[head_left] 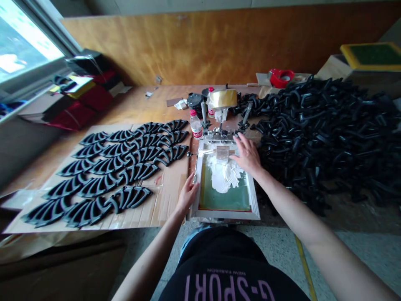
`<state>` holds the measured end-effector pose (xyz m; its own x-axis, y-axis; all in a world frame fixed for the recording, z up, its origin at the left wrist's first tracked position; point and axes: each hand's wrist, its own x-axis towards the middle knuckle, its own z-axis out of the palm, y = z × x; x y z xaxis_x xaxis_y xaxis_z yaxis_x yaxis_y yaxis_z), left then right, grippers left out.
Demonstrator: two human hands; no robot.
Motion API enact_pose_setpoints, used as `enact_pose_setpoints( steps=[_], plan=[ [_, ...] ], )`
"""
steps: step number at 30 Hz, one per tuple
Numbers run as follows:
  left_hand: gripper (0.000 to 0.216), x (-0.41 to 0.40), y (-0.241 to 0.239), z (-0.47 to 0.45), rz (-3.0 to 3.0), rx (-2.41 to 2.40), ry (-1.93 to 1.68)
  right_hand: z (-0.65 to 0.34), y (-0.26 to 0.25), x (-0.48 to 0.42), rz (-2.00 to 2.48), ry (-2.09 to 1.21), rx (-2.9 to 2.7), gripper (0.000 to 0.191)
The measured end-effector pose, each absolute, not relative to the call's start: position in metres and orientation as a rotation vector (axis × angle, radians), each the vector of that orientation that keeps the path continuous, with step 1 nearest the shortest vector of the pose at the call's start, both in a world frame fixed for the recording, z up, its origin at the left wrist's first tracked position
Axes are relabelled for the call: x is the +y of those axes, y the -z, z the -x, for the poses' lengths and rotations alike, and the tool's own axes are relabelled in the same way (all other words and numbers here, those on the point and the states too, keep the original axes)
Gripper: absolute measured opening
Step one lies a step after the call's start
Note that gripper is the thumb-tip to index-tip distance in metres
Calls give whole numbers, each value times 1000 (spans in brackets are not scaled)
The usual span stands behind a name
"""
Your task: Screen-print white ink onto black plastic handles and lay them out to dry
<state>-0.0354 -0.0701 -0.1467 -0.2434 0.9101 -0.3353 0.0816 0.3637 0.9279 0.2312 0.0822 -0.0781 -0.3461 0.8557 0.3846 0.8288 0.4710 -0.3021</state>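
In front of me lies a screen printing frame (255, 196), with green mesh and a thick smear of white ink (224, 177) over its upper half. A squeegee (222, 154), coated in white, rests at the top of the ink. My left hand (188, 193) is closed at the frame's left edge, its fingertips partly hidden there. My right hand (247, 154) is open with fingers spread over the frame's upper right corner, just right of the squeegee. Behind the frame stands a metal clamp (222, 134) with upright posts.
Black curved plastic parts (117, 163) lie in rows on cardboard (169, 188) at left. A large heap of similar parts (313, 133) fills the right. Behind are a red-capped bottle (196, 125), a dark tub (194, 103), a tape roll (223, 98) and a red tape dispenser (281, 78).
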Motion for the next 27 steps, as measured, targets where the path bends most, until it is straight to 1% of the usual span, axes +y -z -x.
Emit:
enact_pose_setpoints(
  steps=[1, 4, 5, 6, 10, 12, 15, 18, 20, 22, 25, 26, 27],
  plan=[
    [74, -68, 159, 35, -914, 1631, -1025, -216, 77, 83, 1354, -86, -2342, 50],
    [68, -65, 182, 37, -957, 1656, -1000, -189, 84, 72, 1336, -210, -2582, 20],
    [66, -64, 185, 38, -966, 1660, -991, -188, 88, 63, 1318, -235, -2634, 13],
    [66, -64, 186, 39, -970, 1663, -988, -190, 92, 53, 1271, -244, -2686, 11],
    [65, -65, 186, 42, -959, 1682, -995, -218, 95, 16, 851, -238, -2891, 22],
    [62, -66, 185, 41, -965, 1697, -999, -227, 91, 10, 695, -299, -2935, 20],
    [61, -66, 182, 40, -970, 1690, -1011, -224, 91, 13, 766, -302, -2849, 16],
    [64, -66, 177, 39, -916, 1645, -1016, -219, 105, 8, 862, -151, -2720, 22],
    [66, -66, 173, 38, -877, 1628, -1016, -222, 116, -2, 783, -112, -2726, 27],
    [67, -66, 169, 37, -860, 1632, -1019, -227, 119, -10, 704, -164, -2753, 27],
    [69, -66, 156, 36, -848, 1632, -1023, -221, 104, 1, 810, -267, -2679, 19],
    [71, -67, 149, 36, -844, 1619, -1022, -215, 95, 12, 888, -282, -2620, 20],
    [72, -67, 140, 36, -842, 1602, -1025, -209, 85, 25, 975, -285, -2557, 26]
  ],
)
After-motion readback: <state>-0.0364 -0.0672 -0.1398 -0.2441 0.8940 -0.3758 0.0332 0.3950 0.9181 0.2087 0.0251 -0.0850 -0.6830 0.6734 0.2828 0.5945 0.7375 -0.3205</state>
